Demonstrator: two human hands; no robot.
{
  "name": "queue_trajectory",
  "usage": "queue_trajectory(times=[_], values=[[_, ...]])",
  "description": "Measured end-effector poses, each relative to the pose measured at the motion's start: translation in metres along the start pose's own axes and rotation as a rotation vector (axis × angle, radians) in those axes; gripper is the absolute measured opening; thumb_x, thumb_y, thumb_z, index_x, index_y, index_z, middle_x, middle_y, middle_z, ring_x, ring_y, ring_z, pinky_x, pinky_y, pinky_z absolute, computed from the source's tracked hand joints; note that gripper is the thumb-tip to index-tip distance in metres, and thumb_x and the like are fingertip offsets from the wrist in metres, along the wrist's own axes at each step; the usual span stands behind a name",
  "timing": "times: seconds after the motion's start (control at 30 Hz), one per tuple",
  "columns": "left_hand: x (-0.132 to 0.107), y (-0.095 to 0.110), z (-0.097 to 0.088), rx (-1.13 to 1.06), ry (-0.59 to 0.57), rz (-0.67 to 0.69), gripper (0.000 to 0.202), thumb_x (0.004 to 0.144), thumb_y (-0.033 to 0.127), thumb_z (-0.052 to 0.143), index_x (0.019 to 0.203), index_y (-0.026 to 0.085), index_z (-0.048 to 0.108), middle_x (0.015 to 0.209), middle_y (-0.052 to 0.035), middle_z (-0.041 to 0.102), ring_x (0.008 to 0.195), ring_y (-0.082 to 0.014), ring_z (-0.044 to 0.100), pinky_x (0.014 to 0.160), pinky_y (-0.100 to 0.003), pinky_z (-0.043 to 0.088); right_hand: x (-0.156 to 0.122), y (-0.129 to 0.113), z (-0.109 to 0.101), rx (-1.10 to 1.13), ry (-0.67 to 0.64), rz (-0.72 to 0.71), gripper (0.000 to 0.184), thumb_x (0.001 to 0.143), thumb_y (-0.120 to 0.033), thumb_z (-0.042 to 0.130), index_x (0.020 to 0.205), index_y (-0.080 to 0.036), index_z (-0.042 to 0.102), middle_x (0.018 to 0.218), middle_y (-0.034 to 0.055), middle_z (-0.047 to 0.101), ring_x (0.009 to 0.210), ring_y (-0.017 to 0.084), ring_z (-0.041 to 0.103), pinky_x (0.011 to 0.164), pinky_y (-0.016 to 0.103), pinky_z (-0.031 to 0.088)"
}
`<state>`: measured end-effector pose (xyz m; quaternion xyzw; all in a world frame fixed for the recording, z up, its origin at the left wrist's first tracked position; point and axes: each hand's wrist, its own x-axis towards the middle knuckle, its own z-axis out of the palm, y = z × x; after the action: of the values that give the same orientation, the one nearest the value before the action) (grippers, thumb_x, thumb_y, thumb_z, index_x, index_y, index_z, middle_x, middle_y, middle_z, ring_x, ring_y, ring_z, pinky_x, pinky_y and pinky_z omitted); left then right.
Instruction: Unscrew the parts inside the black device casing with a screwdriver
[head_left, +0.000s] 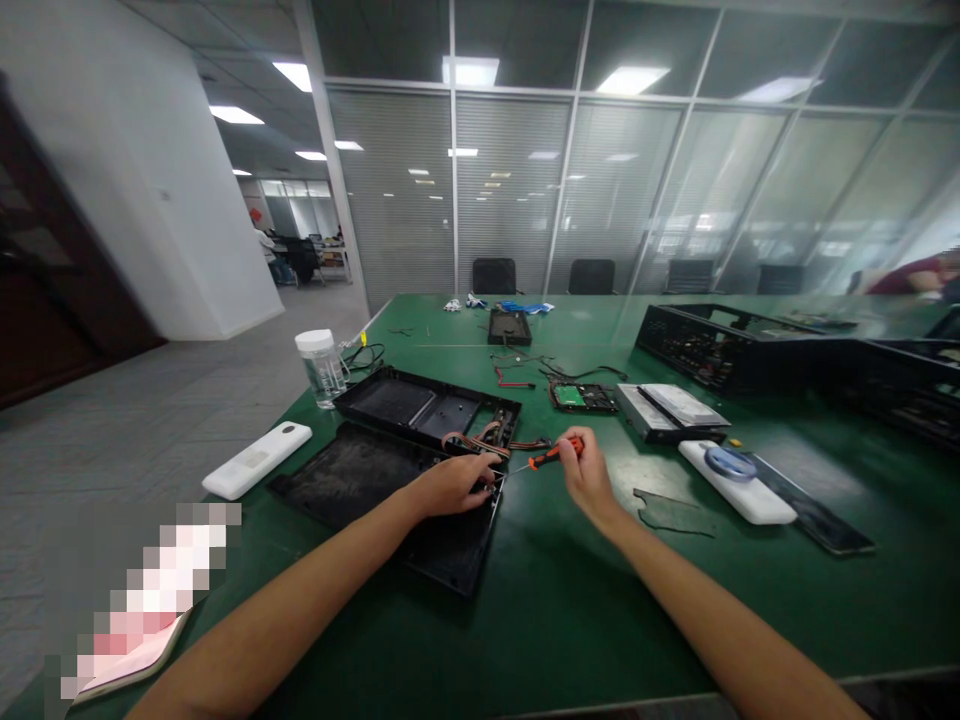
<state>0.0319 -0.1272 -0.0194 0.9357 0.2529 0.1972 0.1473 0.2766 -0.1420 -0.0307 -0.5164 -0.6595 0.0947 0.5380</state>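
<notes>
My right hand (589,475) is closed around the orange and black handle of a screwdriver (546,456). Its thin shaft points left, to the edge of an opened black case, near my left fingertips. My left hand (456,484) has its fingers curled down at the right end of the case's flat panel (352,485); what they pinch is hidden. Behind it lies the case's deeper half (405,400), with brown and dark ribbon-like wires (480,440) running out at its right end.
On the green table (570,640) are a bottle (321,365), a white device (257,460), a circuit board (574,396), silver drives (667,408), another white device (739,485) with a blue ring (730,462), a dark phone-like slab (814,505) and a black computer chassis (720,350).
</notes>
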Motion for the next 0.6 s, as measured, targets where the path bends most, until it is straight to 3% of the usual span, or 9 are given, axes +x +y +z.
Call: queue_trajectory(times=[0.27, 0.37, 0.5, 0.6], values=[[0.001, -0.001, -0.001, -0.036, -0.017, -0.006, 0.061, 0.076, 0.014, 0.055, 0.13, 0.019, 0.028, 0.098, -0.0032, 0.062, 0.1, -0.0171, 0.054, 0.092, -0.031, 0.037, -0.002, -0.006, -0.001, -0.156, -0.073, -0.097, 0.023, 0.085, -0.04, 0.037, 0.087, -0.019, 0.047, 0.066, -0.0003, 0.054, 0.057, 0.014, 0.05, 0.056, 0.024, 0.038], [0.001, -0.001, -0.001, -0.037, -0.024, -0.003, 0.063, 0.075, 0.014, 0.056, 0.131, 0.019, 0.027, 0.098, -0.003, 0.063, 0.102, -0.0175, 0.053, 0.093, -0.03, 0.036, 0.0, -0.017, -0.007, -0.252, -0.111, -0.204, 0.026, 0.086, -0.04, 0.037, 0.085, -0.018, 0.05, 0.071, 0.0026, 0.057, 0.06, 0.014, 0.052, 0.058, 0.024, 0.037], [0.001, -0.002, 0.001, -0.027, -0.014, -0.001, 0.063, 0.075, 0.014, 0.055, 0.131, 0.018, 0.027, 0.099, -0.0033, 0.063, 0.106, -0.018, 0.052, 0.094, -0.031, 0.035, 0.011, -0.056, -0.019, -0.488, -0.292, -0.446, 0.035, 0.088, -0.045, 0.036, 0.083, -0.016, 0.055, 0.071, 0.0055, 0.061, 0.065, 0.015, 0.056, 0.059, 0.024, 0.034], [0.001, -0.001, 0.0, -0.014, -0.006, 0.0, 0.062, 0.075, 0.015, 0.056, 0.13, 0.017, 0.028, 0.097, -0.0037, 0.064, 0.104, -0.0187, 0.052, 0.091, -0.03, 0.037, 0.022, -0.097, -0.024, -0.718, -0.483, -0.498, 0.043, 0.088, -0.049, 0.031, 0.08, -0.016, 0.057, 0.069, 0.0068, 0.064, 0.062, 0.016, 0.058, 0.055, 0.024, 0.03]])
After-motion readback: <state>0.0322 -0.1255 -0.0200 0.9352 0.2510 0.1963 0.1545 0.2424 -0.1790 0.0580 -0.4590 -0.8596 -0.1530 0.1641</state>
